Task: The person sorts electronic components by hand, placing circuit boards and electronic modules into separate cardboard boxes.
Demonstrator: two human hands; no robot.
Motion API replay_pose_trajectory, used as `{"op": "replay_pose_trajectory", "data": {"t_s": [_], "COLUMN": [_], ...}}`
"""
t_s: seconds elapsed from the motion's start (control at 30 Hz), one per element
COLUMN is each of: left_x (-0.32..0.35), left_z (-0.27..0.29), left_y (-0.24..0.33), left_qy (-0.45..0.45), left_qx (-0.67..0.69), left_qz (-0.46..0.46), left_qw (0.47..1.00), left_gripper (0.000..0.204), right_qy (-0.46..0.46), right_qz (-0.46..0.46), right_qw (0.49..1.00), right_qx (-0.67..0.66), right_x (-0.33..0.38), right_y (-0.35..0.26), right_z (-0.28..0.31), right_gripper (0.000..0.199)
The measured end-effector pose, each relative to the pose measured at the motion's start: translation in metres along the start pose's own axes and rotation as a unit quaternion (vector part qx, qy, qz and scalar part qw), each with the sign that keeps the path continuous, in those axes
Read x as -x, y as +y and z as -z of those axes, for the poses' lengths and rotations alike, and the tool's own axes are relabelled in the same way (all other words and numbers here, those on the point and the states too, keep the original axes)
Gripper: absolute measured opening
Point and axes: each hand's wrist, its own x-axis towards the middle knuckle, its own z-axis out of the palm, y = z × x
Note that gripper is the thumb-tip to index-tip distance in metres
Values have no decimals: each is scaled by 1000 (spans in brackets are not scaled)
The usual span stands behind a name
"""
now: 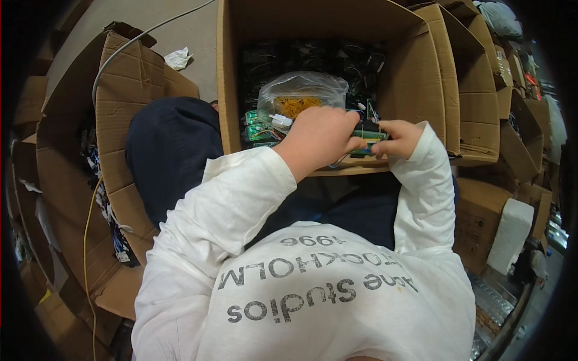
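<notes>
My left hand (319,135) and my right hand (398,138) meet at the near edge of an open cardboard box (412,78). Between them is a small green circuit board (368,137) with wires on it. My right fingers pinch its right side, while my left thumb and fingers close on its left; part of the left grip is hidden. Behind my left hand, a clear plastic bag (268,90) holds a tangle of thin yellow strands (295,106). A white plug (280,121) lies against the bag, close to several green boards (251,133).
Dark parts with wires (301,54) fill the far part of the box. Another open carton (129,90) with wired parts stands at left. Cartons (475,84) stack up at right, above a white foam block (510,234). A grey cable (120,51) arcs over the left carton.
</notes>
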Motion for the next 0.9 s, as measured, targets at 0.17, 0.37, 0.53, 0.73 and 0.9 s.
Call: {"op": "replay_pose_trajectory", "data": {"t_s": [0.17,0.37,0.53,0.73,0.9], "left_x": [-7,52,50,63,69], "left_z": [-2,-51,-50,-62,-64], "left_y": [22,25,23,28,21], "left_qy": [321,0,-93,-52,-31], "left_qx": [-71,-36,-86,-130,-101], "left_qz": [-107,-93,-79,-57,-55], "left_qw": [938,995,989,989,993], "left_gripper": [39,41,41,39,27], "right_qy": [317,526,368,103,35], "right_qz": [59,235,45,104,46], "right_qw": [933,620,890,946,856], "right_qx": [-159,-532,-266,288,513], "right_x": [40,15,-74,-192,-250], "right_y": [47,73,74,64,62], "right_z": [104,152,99,-33,-78], "right_gripper": [38,50,40,35,45]}}
